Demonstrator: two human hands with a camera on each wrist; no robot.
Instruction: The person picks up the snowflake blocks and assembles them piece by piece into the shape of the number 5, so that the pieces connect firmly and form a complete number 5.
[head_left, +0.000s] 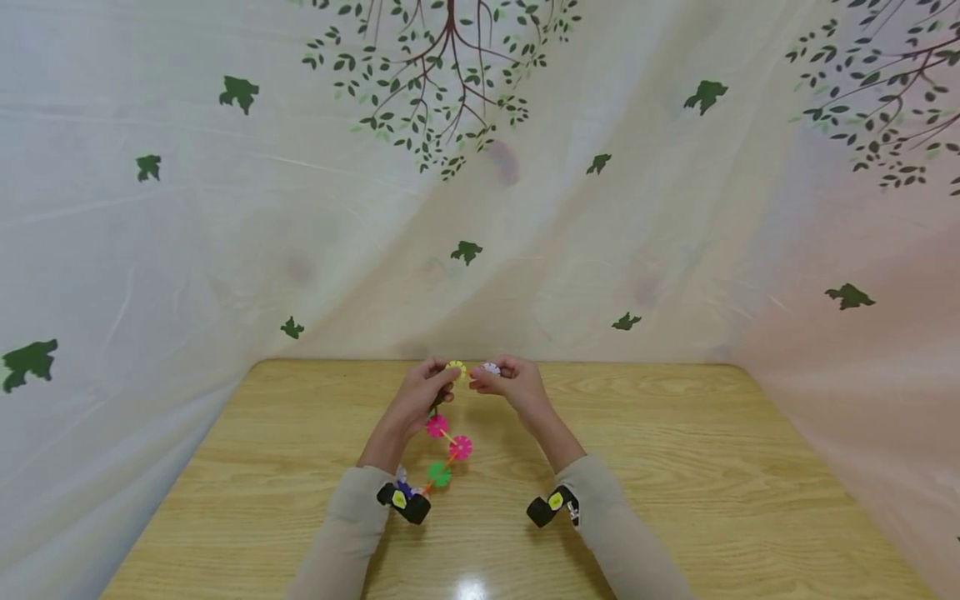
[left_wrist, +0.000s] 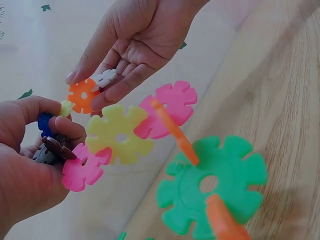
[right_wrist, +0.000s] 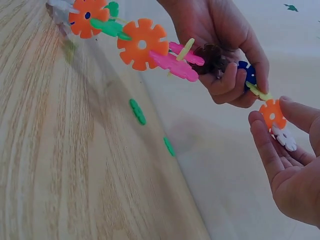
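Note:
A chain of notched plastic flower discs hangs from my left hand [head_left: 411, 404], with pink [head_left: 461, 447] and green [head_left: 438, 474] discs below it. The left fingers curl round a dark brown disc [right_wrist: 212, 59] and a blue disc [right_wrist: 246, 74], partly hidden by the hand. A yellow disc [head_left: 456, 367] sticks out at the left fingertips. My right hand [head_left: 525, 392] pinches an orange disc [right_wrist: 272, 116] between thumb and fingers; a white disc [right_wrist: 284, 138] is attached to it. The orange disc's rim meets the yellow one; I cannot tell whether their slots are joined.
A wooden table [head_left: 675, 467] lies under both hands. Behind it hangs a pale cloth [head_left: 540, 275] printed with branches and green birds. Two small green pieces [right_wrist: 137, 111] show by the table edge in the right wrist view. Each wrist wears a black camera [head_left: 405, 503].

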